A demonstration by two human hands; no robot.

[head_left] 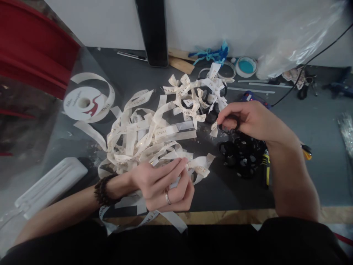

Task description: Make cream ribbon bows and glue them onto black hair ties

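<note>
My left hand (168, 184) is closed, its thumb and fingertips pinching a cream ribbon bow (200, 168) with printed letters. My right hand (250, 119) is closed too, its fingertips on a small cream bow (214, 130); a black ring (232, 122) shows under the curled fingers. Beneath and beyond my left hand spreads a heap of cut cream ribbon strips (146, 129). Finished-looking bows (190, 95) lie in a cluster beyond my right fingertips, some over black rings. Close below my right hand is a pile of black round bands (244, 154).
A ribbon spool (84, 103) lies at left, near a white plastic device (52, 184). Along the wall are a dark phone-like slab (154, 33), a wooden stick (180, 64), blue yarn (213, 53) and a tape roll (246, 66). A yellow-black tool (265, 169) lies beneath my right forearm.
</note>
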